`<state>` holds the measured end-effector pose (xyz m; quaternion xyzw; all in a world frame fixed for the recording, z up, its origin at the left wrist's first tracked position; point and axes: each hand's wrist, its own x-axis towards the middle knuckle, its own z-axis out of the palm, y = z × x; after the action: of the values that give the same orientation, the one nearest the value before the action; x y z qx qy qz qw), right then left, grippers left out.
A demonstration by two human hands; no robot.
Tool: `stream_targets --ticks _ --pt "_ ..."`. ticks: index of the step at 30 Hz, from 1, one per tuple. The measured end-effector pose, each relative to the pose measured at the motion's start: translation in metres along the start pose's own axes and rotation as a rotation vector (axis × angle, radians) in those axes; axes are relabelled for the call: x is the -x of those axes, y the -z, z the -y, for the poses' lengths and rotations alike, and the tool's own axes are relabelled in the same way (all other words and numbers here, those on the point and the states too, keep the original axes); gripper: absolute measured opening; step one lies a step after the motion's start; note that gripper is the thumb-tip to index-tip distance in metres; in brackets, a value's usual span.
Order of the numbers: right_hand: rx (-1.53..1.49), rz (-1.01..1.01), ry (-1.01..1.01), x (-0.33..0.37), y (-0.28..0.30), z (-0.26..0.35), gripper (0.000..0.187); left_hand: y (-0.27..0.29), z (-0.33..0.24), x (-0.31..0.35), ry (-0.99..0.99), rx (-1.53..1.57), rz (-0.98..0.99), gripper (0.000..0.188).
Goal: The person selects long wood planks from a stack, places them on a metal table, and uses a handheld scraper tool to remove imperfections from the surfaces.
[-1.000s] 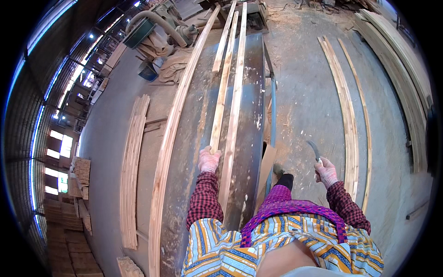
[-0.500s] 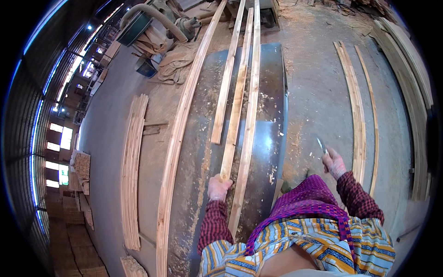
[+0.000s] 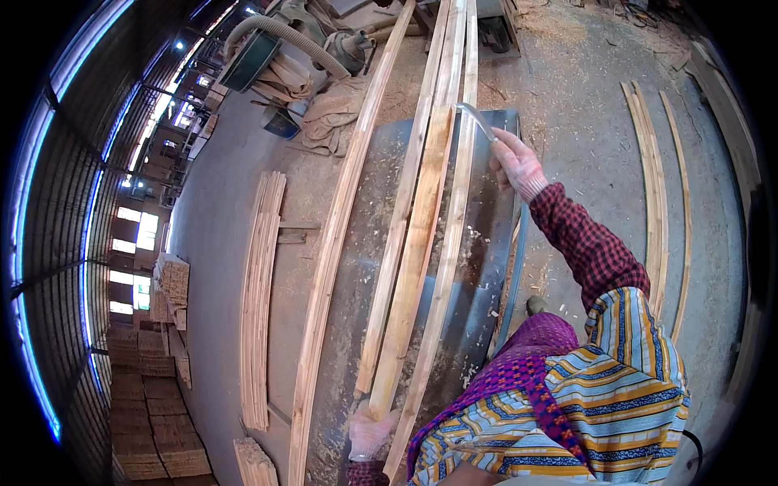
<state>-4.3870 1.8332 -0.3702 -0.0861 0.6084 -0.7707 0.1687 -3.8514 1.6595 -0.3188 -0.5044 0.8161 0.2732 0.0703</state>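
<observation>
My left hand (image 3: 370, 433), in a pale glove, grips the near end of a wooden strip (image 3: 421, 235) with a darker edge. That strip points away from me over a dark metal table (image 3: 490, 235) strewn with shavings. Raised over the table's far right part, my gloved right hand (image 3: 519, 168) is closed round the handle of a sickle (image 3: 476, 117). Its curved blade reaches left to the far end of the held strip; whether it touches the wood I cannot tell. Beside the held strip lie a left strip (image 3: 399, 251) and a right strip (image 3: 447, 283).
A longer wooden board (image 3: 331, 251) runs along the table's left side. Stacked strips (image 3: 261, 300) lie on the floor farther left, and more thin strips (image 3: 651, 194) at the right. A machine with a ribbed hose (image 3: 284, 31) stands at the far left.
My right hand has swung the sickle from the right side, forward and left, over the strips. My left hand has drawn the held strip toward me.
</observation>
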Motion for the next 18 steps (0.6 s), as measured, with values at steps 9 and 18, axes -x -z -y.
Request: stream_targets --ticks 9,18 --pt "0.123 0.119 0.169 0.006 -0.023 -0.002 0.051 0.018 -0.059 0.047 0.079 0.254 -0.075 0.031" --pt "0.278 -0.202 0.415 -0.057 -0.010 0.031 0.053 0.014 -0.033 0.028 -0.021 0.170 -0.184 0.031"
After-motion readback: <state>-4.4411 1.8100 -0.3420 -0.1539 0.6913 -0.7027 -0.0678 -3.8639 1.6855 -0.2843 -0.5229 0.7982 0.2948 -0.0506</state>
